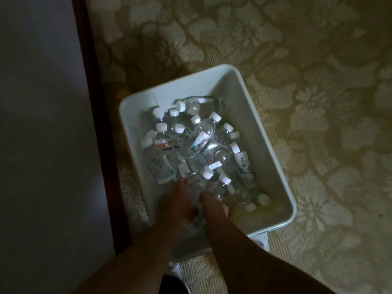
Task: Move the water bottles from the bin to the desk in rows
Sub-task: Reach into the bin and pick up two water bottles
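**Mia:** What can you see from the head camera?

**Ben:** A white bin point(273, 158) sits on a carpet point(318, 81) with big pale flowers on it. The room is dim.

**Mia:** What is in the bin?

**Ben:** Lots of little water bottles point(199, 145). They are clear, with white caps and paper labels. They lie in a messy pile, some on top of others. One long bottle point(201, 106) lies flat at the far end of the bin. One loose-looking white cap point(263, 200) shows near the bottom right corner, but I cannot tell if a bottle is under it.

**Mia:** Where are the hands?

**Ben:** Both reach down into the near end of the bin. The left hand point(178, 203) and the right hand point(214, 205) are close together, with a clear bottle point(196, 190) between them.

**Mia:** Are they holding it?

**Ben:** The left hand is curled round the bottle's side, so it looks like it is gripping it. The right hand touches the other side, but its fingers are dark and blurry. I cannot tell if it grips.

**Mia:** Where is the desk?

**Ben:** On the left there is a flat grey top with a dark red wooden edge point(93, 102). That looks like the desk point(38, 124). The bin is just beside it, down on the carpet. All the bottles I can see are in the bin.
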Tool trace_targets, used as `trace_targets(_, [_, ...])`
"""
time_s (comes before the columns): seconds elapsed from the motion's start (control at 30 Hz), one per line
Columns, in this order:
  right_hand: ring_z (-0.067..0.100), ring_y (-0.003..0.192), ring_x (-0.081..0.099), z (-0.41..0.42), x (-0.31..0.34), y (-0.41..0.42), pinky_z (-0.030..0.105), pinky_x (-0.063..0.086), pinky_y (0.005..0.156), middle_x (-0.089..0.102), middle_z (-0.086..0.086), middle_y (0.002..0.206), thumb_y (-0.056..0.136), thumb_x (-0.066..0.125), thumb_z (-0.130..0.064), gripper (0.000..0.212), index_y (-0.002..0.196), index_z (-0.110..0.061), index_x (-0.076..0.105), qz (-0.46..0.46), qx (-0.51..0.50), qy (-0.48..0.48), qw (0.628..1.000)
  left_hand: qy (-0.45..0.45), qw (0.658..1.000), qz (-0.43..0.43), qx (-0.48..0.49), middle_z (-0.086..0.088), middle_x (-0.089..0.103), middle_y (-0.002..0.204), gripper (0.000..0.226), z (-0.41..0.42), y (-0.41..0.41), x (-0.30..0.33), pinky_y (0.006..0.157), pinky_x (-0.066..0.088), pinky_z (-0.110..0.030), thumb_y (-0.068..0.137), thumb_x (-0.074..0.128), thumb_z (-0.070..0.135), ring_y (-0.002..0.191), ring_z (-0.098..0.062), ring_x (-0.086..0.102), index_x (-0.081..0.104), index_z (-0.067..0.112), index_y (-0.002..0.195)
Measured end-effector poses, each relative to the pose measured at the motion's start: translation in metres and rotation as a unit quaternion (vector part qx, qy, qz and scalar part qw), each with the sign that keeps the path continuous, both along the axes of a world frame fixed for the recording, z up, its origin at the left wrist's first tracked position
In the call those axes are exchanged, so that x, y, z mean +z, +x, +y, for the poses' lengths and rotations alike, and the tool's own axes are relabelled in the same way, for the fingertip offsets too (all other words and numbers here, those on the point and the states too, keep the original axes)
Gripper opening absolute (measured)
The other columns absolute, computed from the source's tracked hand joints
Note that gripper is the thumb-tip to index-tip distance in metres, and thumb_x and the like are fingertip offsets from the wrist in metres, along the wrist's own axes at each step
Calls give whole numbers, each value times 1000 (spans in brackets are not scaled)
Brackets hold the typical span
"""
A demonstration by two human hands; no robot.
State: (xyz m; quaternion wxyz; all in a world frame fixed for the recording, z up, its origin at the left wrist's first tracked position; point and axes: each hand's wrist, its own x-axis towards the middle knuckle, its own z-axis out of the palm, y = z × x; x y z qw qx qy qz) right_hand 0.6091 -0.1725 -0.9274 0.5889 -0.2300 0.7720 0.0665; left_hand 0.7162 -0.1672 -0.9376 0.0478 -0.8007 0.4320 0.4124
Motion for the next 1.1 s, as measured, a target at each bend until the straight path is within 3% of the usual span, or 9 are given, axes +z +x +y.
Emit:
trace_targets(0.1, [15, 99, 68, 13, -14, 3, 10, 49, 53, 67, -4, 100, 91, 65, -30, 33, 117, -10, 62, 8, -121, -31, 992, -45, 995, 70, 59, 2, 68, 113, 56, 8, 5, -11, 94, 52, -36, 70, 82, 28, 110, -25, 65, 52, 28, 117])
trace_targets(0.17, [16, 84, 69, 14, -14, -2, 23, 50, 67, 74, 2, 96, 85, 69, -31, 33, 109, -8, 71, 16, -190, -66, 979, -37, 983, 137, 116, 11, 68, 100, 60, 7, 8, -5, 85, 54, -26, 63, 86, 19, 101, -22, 68, 50, 34, 109])
trace_targets(0.3, [25, 84, 68, 4, 16, -20, 32, 56, 71, 72, 14, 97, 82, 74, -28, 35, 110, -8, 66, -72, -253, -103, 959, -20, 934, 276, 225, -5, 71, 105, 87, -6, 18, 23, 83, 59, -45, 46, 91, 12, 96, -25, 72, 51, 22, 122])
trace_targets(0.37, [34, 95, 69, -4, 37, -27, 52, 59, 85, 69, 19, 106, 92, 65, -33, 31, 114, -12, 63, -172, -261, -90, 946, -2, 916, 334, 223, -6, 76, 99, 82, -13, 25, 48, 74, 61, -36, 60, 87, -6, 92, -20, 75, 50, 14, 131])
trace_targets(0.5, [28, 92, 74, -32, 96, -44, 41, 62, 75, 75, 11, 107, 89, 61, -55, 43, 113, -20, 66, -288, -234, -151, 916, -9, 902, 397, 169, -5, 71, 121, 77, -47, 17, 123, 95, 56, -47, 63, 82, 24, 112, -24, 69, 53, 30, 135])
trace_targets(0.67, [31, 101, 73, -91, 203, -71, 39, 61, 75, 73, 8, 116, 71, 68, -64, 63, 119, -24, 68, -386, -182, -213, 879, -126, 916, 328, 194, 3, 63, 122, 110, -102, -9, 240, 94, 56, -49, 41, 88, 59, 108, -21, 65, 38, 35, 135])
trace_targets(0.87, [52, 119, 56, -150, 340, -100, 69, 43, 101, 56, 36, 131, 98, 43, -54, 64, 135, -4, 55, -495, -183, -265, 807, -208, 836, 455, 224, -8, 72, 118, 66, -142, -28, 365, 86, 57, -61, 60, 86, 51, 104, -33, 72, 61, 43, 120])
trace_targets(1.0, [41, 102, 66, -182, 451, -121, 50, 56, 86, 66, 29, 115, 88, 54, -59, 69, 121, 1, 63, -529, -180, -312, 769, -246, 790, 522, 206, -14, 70, 122, 73, -171, -51, 468, 86, 56, -58, 64, 87, 47, 108, -38, 70, 59, 31, 129])
trace_targets(1.1, [46, 121, 58, -193, 536, -136, 61, 47, 101, 58, 31, 132, 83, 61, -61, 78, 135, -3, 55, -521, -134, -373, 756, -289, 773, 540, 162, -16, 70, 123, 64, -184, -68, 555, 85, 56, -57, 71, 82, 41, 108, -39, 70, 60, 29, 130])
